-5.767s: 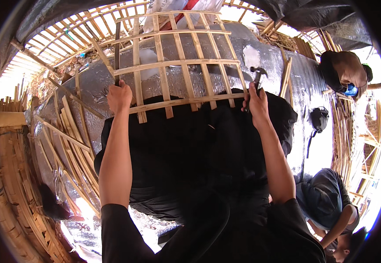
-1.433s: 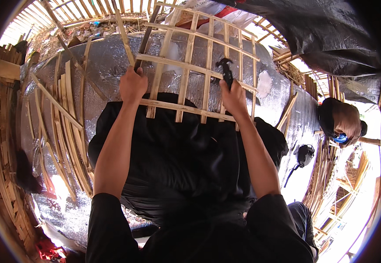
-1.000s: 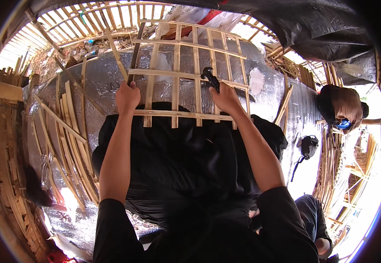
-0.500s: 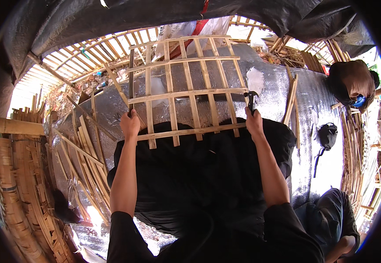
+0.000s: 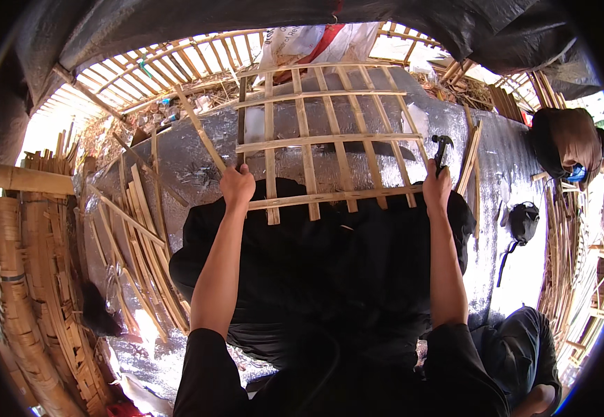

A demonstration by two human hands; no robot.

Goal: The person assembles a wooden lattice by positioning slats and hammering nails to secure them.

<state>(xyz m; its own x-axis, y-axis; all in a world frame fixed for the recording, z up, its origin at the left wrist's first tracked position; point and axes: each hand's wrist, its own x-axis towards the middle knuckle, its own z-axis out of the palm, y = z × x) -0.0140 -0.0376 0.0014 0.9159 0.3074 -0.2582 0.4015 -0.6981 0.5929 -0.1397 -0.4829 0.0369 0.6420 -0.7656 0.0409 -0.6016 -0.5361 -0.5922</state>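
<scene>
- The wooden slat frame is out in front of the person, its near edge over the dark cloth at the lap; I can't tell whether it rests there.
- The left hand has its fingers curled tight at the frame's left edge, by a dark slat. A slanting stick runs down to the same fist; whether it is gripped too, I can't say.
- The right hand has its fingers wrapped round the handle of a black hammer, head up, just beside the frame's right edge. Whether those fingers also pinch the wood, I can't make out.
- For a good hold, I'd want both edges borne evenly; slats this thin look likely to twist if one side sags.
- I'd have the hammer head turned outward, clear of the slats, and a firmer finger on the wood there, as that hand has two things to mind.
- My count on the frame: four crosswise slats, six pale lengthwise ones, plus the one dark slat at the left.
- Elsewhere: one hammer, one small black bag, one white-and-red sack, and two other people, partly seen on the right.
- The loose sticks on the left overlap too much for a sure count.
</scene>
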